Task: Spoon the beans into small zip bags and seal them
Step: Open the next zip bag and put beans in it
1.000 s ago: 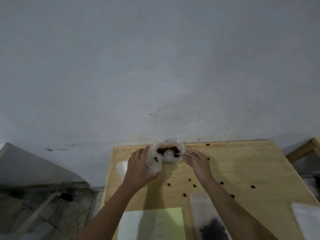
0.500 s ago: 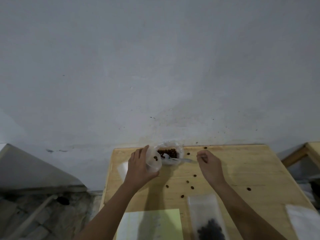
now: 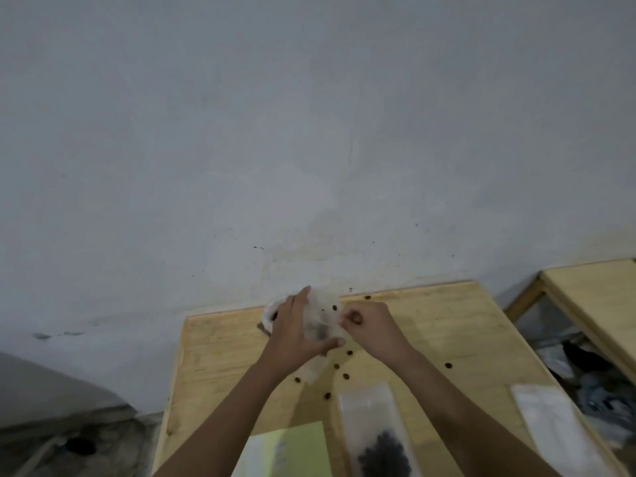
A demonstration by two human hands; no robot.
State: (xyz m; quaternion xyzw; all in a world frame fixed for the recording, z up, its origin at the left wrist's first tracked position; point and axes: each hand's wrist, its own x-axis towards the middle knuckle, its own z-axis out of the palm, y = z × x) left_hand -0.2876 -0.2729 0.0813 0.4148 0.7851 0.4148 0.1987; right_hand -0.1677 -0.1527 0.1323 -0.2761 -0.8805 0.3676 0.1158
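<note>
Bag (image 3: 321, 316): up off the bench (image 3: 220, 359), middle of the frame, held between your two hands.

Left hand (image 3: 292, 333): fingers laid long over the bag's left side with the thumb under it, so the film is gripped between them.

Right hand (image 3: 370, 325): fingertips bunched, pinching the bag's right edge near the top.

A dark smudge shows through the film. These are probably beans inside, but blur hides how many. You cannot read from here whether the zip is closed.

Judgement: this looks like the sealing step on this bag, with filling over and the closure in hand.

Done so far: one filled bag (image 3: 375, 432) lies flat at lower centre, with a dark heap at its near end. Its seal cannot be read either.

Left to do:
- Finish the closure on the bag you hold.
- A pale pack (image 3: 557, 432) at lower right looks empty, so expect more filling.
- Several loose beans (image 3: 350, 352) lie scattered on the bench below and to the right of your hands. Gather them if they count.

Supply: a white container (image 3: 270, 313) shows just past your left fingertips, mostly hidden. No spoon is in view.
</note>
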